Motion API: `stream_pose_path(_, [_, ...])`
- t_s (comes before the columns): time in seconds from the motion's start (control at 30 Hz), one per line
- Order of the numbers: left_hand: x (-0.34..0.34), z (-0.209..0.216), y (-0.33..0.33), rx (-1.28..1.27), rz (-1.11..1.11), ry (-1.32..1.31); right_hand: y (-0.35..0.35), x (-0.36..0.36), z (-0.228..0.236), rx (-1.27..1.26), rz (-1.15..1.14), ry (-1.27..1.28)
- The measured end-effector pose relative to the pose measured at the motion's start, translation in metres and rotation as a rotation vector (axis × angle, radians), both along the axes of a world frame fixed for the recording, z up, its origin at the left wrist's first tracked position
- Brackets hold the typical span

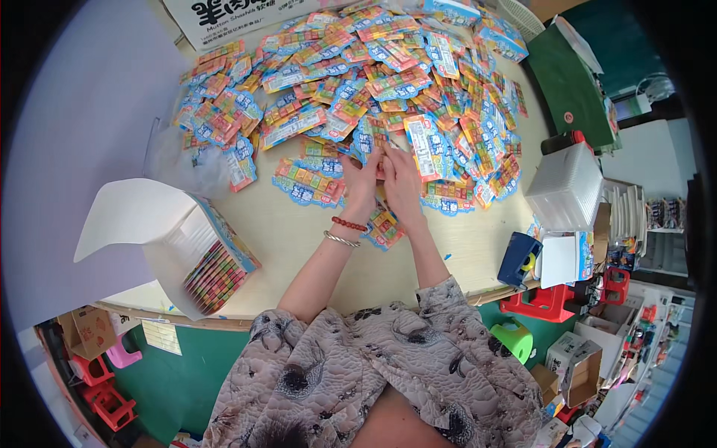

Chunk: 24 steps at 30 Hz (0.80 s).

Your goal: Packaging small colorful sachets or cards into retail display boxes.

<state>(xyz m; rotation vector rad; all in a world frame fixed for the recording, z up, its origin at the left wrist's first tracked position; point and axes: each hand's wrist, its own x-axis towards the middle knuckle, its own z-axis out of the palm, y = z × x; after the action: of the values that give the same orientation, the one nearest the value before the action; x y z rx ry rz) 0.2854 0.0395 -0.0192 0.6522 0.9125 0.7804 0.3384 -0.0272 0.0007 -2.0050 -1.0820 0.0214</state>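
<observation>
Both hands meet over the near edge of a wide heap of colourful candy packets (396, 82). My left hand (359, 183), with a red bead bracelet and a silver bangle at its wrist, has its fingers closed on a blue-topped candy packet (367, 137). My right hand (402, 185) closes on the same packet from the right, its fingertips partly hidden. Under the wrists lies another packet (385, 228). To the left stands an open white carton (159, 246) with a row of packets (218, 278) standing inside.
Clear plastic wrap (190, 168) lies left of the heap. A large printed carton (231, 22) stands behind it. On the right are a green box (567, 86), stacked clear plastic trays (565, 185) and a blue tape dispenser (519, 257). Red stools (539, 305) stand beyond the table edge.
</observation>
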Motion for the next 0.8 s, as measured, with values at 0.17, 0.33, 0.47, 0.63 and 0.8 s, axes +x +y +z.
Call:
stream_pose_path(0.17, [-0.018,0.032,0.001,0.001,-0.132,0.067,-0.015,0.001,0.007,0.029,0.000,0.321])
stream_pose_path(0.33, [-0.080,0.029,0.005,0.141,-0.266,0.225,-0.037,-0.007,0.019,0.201,0.124,0.675])
stream_pose_path(0.47, [-0.153,0.028,0.004,0.112,-0.418,0.112,-0.058,-0.012,0.009,0.317,-0.048,0.645])
stream_pose_path(0.63, [-0.208,0.020,-0.008,0.084,-0.490,0.065,-0.075,-0.059,0.014,0.026,0.173,0.838])
stream_pose_path(0.8, [-0.211,0.022,-0.023,-0.050,-0.323,-0.069,-0.080,-0.098,0.017,-0.145,0.320,0.797])
